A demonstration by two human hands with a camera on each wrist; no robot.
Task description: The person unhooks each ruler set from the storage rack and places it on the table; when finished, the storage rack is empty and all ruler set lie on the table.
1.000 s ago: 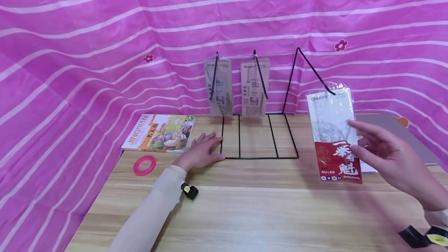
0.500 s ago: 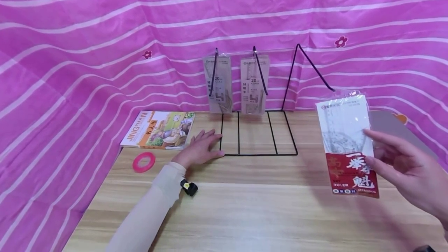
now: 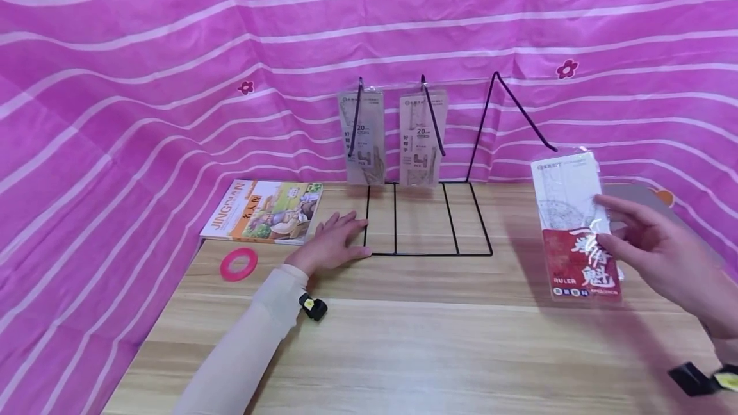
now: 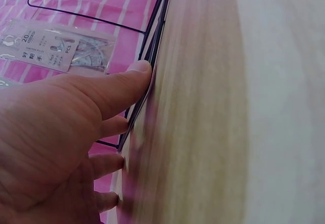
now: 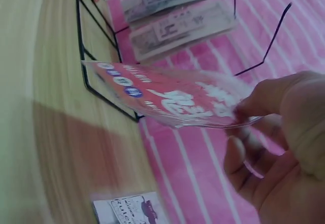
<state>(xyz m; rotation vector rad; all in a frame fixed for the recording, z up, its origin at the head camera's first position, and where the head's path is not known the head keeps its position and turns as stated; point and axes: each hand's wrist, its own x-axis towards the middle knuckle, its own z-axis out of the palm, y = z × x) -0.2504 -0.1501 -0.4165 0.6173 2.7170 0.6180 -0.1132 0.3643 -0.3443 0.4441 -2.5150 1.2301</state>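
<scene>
My right hand (image 3: 663,255) pinches a red and white ruler-set packet (image 3: 576,229) by its right edge, between thumb and fingers. The packet hangs upright above the table, its top by the tip of the right-hand hook (image 3: 527,114). Whether the two touch I cannot tell. My left hand (image 3: 331,245) lies at the front left corner of a black wire display rack (image 3: 426,254), fingers spread. In the left wrist view its thumb (image 4: 124,84) presses on the rack's base wire. Two greyish ruler packets, one (image 3: 363,136) left and one (image 3: 423,139) middle, hang on the other hooks.
A picture book (image 3: 265,210) lies at the back left, with a pink ring (image 3: 239,264) in front of it. Behind the right hand is a flat grey thing (image 3: 640,200). A ruler packet (image 5: 129,209) shows low in the right wrist view. Pink striped cloth (image 3: 369,18) surrounds the wooden table.
My right hand and its packet moved right and nearer, then slightly up and back. The packet's top went from overlapping the hook to beside its tip. My left hand stayed at the rack's corner.
</scene>
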